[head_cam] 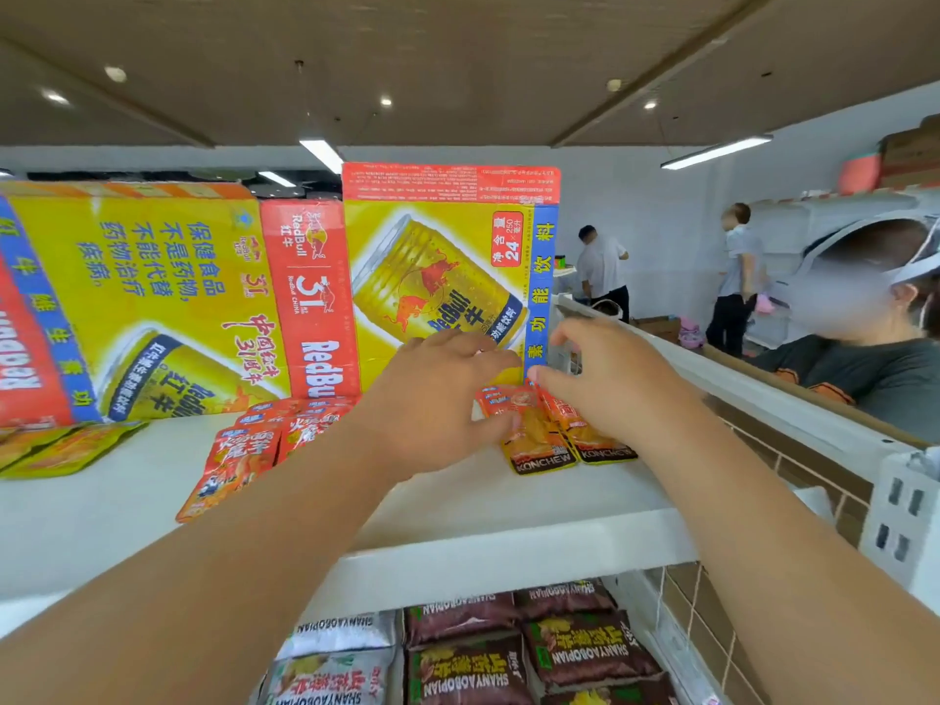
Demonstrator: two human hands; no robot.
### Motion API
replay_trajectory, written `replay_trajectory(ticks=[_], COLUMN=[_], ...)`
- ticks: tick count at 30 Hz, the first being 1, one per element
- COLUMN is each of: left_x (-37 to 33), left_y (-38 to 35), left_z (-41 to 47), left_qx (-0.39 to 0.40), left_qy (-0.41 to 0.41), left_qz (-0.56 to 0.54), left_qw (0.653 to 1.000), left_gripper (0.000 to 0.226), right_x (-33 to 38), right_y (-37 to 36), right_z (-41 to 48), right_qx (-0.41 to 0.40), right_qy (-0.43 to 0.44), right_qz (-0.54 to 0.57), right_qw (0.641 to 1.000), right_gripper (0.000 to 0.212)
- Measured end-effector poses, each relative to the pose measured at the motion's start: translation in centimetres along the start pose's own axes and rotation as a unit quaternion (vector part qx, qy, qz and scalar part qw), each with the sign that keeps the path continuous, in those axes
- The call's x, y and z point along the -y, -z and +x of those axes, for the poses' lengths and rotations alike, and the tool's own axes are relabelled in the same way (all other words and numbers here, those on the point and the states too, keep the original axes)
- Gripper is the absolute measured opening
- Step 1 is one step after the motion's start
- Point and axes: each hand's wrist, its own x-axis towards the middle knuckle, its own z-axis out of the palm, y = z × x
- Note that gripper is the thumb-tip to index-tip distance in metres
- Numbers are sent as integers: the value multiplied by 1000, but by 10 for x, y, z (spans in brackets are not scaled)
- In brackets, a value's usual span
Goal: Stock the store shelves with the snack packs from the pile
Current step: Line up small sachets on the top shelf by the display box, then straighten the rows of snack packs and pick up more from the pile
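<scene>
left hand [432, 399], right hand [615, 384]: fingers clamped on orange snack packs [539, 442] atop white shelf [508, 506]

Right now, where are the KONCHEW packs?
Head view, right of centre: the KONCHEW packs sit on the top white shelf between the left hand and right hand, just in front of the upright Red Bull carton.
</scene>
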Motion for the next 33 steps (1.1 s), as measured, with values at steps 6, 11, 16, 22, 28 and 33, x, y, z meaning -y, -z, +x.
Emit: replay_trajectory(ticks=[6,11,16,22,28,33], left_x=[24,62,111,162,202,221], left_y=[46,107,172,259,338,381], left_z=[-42,-99,-175,-289,-406,-490], left_qx=[-47,-57,-46,-57,-46,-50], left_qy=[65,134,204,299,372,431], left_qz=[57,100,145,194,245,245], left_qw=[995,984,967,933,894,867], left_gripper=[75,78,78,80,77,64], right_x=[60,134,230,365,489,574], right_y=[1,-6,-7,-32,-54,-80], right_z=[5,6,0,-13,-37,-53], right_qx=[4,26,28,66,93,150], right_qy=[97,164,228,288,326,345], right_qz=[56,107,136,172,207,219], right_qw=[994,980,964,940,918,900], right_gripper=[44,53,53,50,44,42])
